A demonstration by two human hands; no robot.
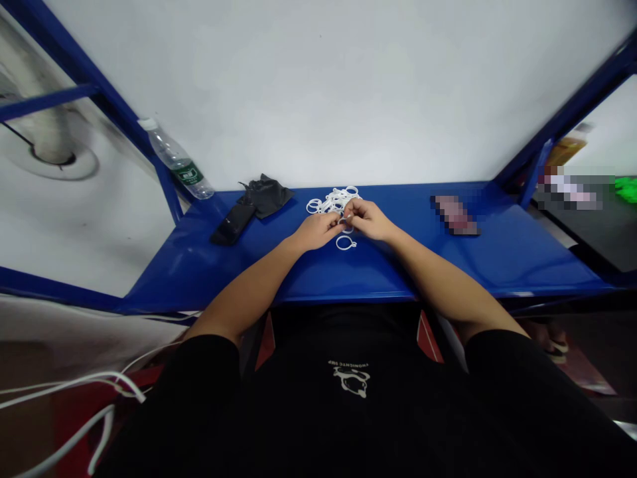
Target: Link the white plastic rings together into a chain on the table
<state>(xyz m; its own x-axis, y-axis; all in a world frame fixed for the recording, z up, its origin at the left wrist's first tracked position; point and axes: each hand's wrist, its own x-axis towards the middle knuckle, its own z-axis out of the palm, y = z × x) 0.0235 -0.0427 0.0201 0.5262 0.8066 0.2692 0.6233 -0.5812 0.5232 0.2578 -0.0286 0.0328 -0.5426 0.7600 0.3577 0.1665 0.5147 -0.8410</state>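
Note:
My left hand [317,231] and my right hand [369,221] meet above the blue shelf, fingers pinched close together. Between the fingertips is a white plastic ring [343,221], partly hidden, which both hands grip. Just behind the hands lies a loose pile of white plastic rings [334,200] with small tabs. Nearer to me, a single white ring [353,245] rests flat on the shelf. Part of another ring shows right below the fingertips; I cannot tell whether it is held or lying down.
On the blue shelf [239,272], a black phone [233,223] and a crumpled black bag [266,196] lie to the left. A clear bottle [182,166] leans by the blue frame. A blurred-out phone-shaped object [454,215] lies right. A white wall [318,99] stands behind.

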